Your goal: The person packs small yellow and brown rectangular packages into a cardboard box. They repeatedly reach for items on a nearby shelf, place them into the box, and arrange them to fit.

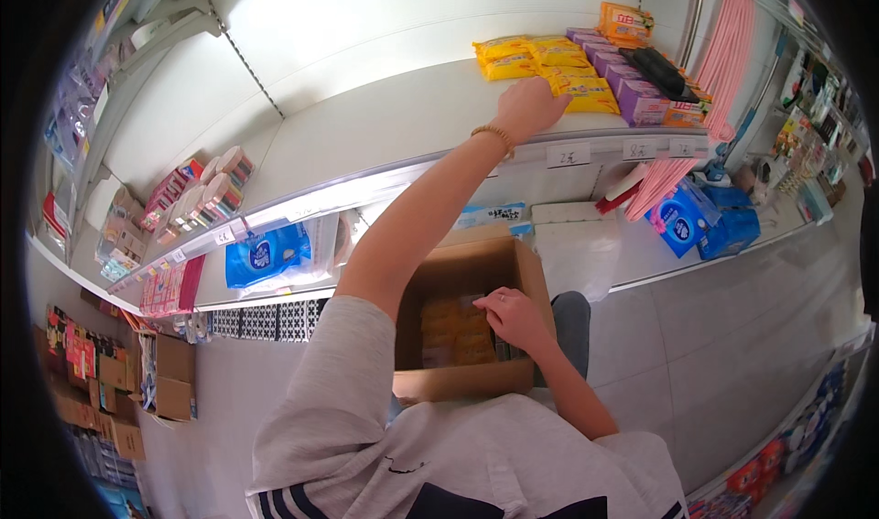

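My left hand (532,110), with a beaded bracelet at its wrist, reaches over the shelf and touches the front of a group of yellow soft packets (584,95). Its fingertips are partly hidden, so its grip does not show. Below, an open cardboard box (474,382) stands in front of my body, with more yellow packets (457,327) lying inside. My right hand (515,313), wearing a ring, is over the box's right part, its fingers loosely bent and nothing visible in them. Purple packs (638,100) are lined up to the right of the yellow packets on the shelf.
A black item (659,73) lies on the purple packs, near orange packs (626,23). Pink mop strands (728,59) hang at the right. The shelf's front edge (412,169) runs under my left forearm. Blue tissue packs (680,220) and a white wrapped pack (577,244) sit lower.
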Demonstrator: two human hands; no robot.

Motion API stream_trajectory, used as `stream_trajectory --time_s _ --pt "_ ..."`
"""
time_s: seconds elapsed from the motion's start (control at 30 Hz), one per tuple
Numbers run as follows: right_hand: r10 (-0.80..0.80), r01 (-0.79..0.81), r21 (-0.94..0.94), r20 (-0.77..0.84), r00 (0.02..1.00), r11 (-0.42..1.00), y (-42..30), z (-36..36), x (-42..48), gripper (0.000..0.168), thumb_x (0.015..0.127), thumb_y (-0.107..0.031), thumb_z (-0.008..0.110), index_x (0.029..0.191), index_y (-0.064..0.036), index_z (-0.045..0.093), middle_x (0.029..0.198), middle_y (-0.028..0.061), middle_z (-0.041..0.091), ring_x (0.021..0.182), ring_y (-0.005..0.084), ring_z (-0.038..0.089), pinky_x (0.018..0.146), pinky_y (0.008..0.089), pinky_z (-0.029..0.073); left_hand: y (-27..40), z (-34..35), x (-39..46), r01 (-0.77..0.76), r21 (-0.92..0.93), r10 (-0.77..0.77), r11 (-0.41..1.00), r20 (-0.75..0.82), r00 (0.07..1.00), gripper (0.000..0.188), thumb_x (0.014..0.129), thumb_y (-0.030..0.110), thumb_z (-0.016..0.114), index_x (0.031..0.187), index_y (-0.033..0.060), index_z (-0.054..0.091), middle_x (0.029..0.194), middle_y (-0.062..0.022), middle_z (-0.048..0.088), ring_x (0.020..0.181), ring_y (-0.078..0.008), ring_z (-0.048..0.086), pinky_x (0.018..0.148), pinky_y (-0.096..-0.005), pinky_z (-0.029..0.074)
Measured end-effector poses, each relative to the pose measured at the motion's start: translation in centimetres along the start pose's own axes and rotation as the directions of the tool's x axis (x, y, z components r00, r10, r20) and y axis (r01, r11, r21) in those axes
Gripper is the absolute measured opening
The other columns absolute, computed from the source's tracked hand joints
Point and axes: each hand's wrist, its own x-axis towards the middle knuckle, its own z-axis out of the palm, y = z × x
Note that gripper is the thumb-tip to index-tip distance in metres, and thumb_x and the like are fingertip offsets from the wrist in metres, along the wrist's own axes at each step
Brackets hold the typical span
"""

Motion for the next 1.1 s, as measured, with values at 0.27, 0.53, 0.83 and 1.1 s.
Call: stream_trajectory --time_s 0.27,0.53,0.83,1.1 --pt "0.051 -0.051 0.043 0.003 0.999 0.998 -0.2 0.0 -0.1 0.022 0.089 -0.009 0.062 0.108 -0.01 0.073 0.092 0.0061 0.075 0.093 0.0276 0.068 0.087 0.0413 0.054 -1.8 0.5 3.8 0.236 -0.351 -0.123 0.906 0.317 0.941 0.029 0.089 0.027 0.073 0.084 -0.0013 0.071 0.084 -0.0132 0.073 0.089 -0.021 0.075 0.074 -0.034 0.058" --pt "0.157 -0.149 0.237 -0.015 0.988 0.96 -1.5 -1.3 0.8 0.021 0.094 -0.009 0.061 0.112 -0.009 0.073 0.095 0.0068 0.076 0.094 0.0271 0.07 0.084 0.04 0.056 -0.2 -6.4 -2.8 0.133 -0.894 0.111 0.428 0.198 0.974 0.028 0.102 0.018 0.058 0.11 -0.0093 0.06 0.109 -0.0155 0.066 0.109 -0.0273 0.069 0.102 -0.0362 0.056" --pt "0.255 -0.147 0.981 0.175 0.951 -0.127 -6.7 -5.2 3.2 0.048 0.107 -0.035 0.053 0.135 0.004 0.056 0.107 0.0171 0.073 0.09 0.0226 0.07 0.084 0.0331 0.056 -4.3 -8.5 -20.3 0.125 -0.878 0.017 0.462 0.149 0.989 0.015 0.099 0.009 0.058 0.109 0.0004 0.065 0.1 -0.0002 0.063 0.091 -0.0072 0.055 0.08 -0.0233 0.047" --pt "0.434 -0.543 0.836 0.46 0.775 0.083 -4.2 0.2 2.8 0.045 0.107 -0.038 0.054 0.112 0.006 0.066 0.09 0.0164 0.075 0.074 0.0187 0.071 0.07 0.0287 0.058 -13.5 -2.7 -35.6 0.419 -0.872 -0.233 0.254 0.365 0.901 0.01 0.1 0.009 0.061 0.103 -0.0005 0.063 0.108 -0.0018 0.068 0.099 -0.0096 0.063 0.088 -0.027 0.051"
